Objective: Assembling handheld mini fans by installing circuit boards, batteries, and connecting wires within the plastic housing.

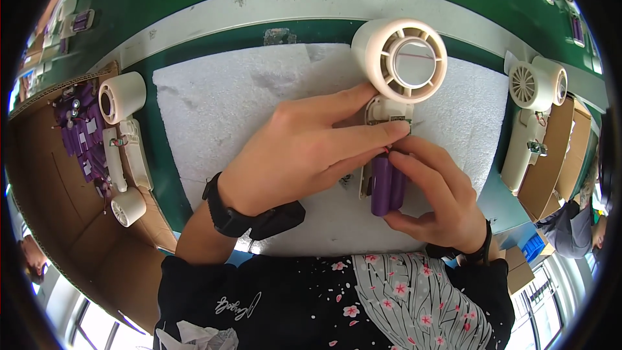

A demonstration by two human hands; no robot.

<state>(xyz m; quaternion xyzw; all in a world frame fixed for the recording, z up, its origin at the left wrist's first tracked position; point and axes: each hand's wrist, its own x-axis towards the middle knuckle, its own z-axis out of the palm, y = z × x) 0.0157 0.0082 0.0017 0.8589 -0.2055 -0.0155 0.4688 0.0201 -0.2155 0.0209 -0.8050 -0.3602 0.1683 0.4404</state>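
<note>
A cream handheld fan (400, 58) lies on the white foam sheet, its round head away from me and its handle open, showing a small green circuit board (403, 118). My left hand (308, 142) reaches across the handle, one finger beside the fan head and a fingertip at the board. Two joined purple battery cells (389, 185) lie along the lower handle, with a red wire at their upper end. My right hand (440, 201) grips these cells from the right, its fingertips near the wire. The fingers hide much of the handle.
At left, a cardboard box (97, 233) contains several purple battery packs (84, 133); cream fan parts (123, 97) sit along its edge. On the right, another opened fan (532, 84) rests beside a carton (551, 162). A metal strip (311, 3) crosses the green table behind the foam sheet (214, 104).
</note>
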